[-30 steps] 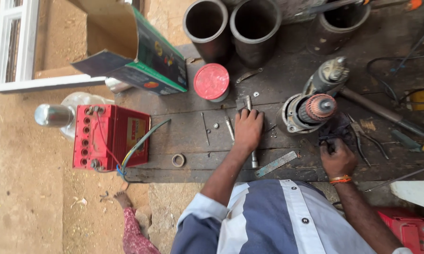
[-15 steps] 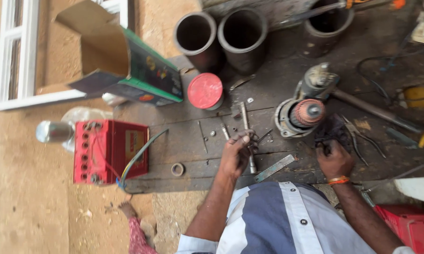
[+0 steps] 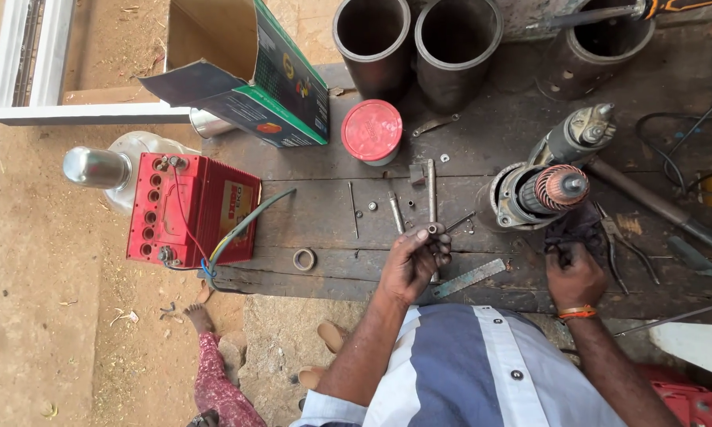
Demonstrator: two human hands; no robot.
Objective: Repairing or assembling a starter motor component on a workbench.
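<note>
Three dark metal cylinders [image 3: 374,43] stand open and hollow at the far edge of the wooden bench [image 3: 324,273]. An open cardboard box [image 3: 241,67], green and black outside, lies tipped at far left, nothing visible inside. One round tin with a red lid [image 3: 371,131] sits beside it. The left hand [image 3: 414,261] curls its fingers around the near end of a steel rod [image 3: 431,194]. The right hand [image 3: 573,275] pinches a dark cloth [image 3: 571,229] just near the motor armature [image 3: 542,190]. One red battery [image 3: 192,209] stands left.

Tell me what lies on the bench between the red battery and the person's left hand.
In the head view, a small metal ring lies on the dark wooden bench between the red battery and the left hand.
</note>
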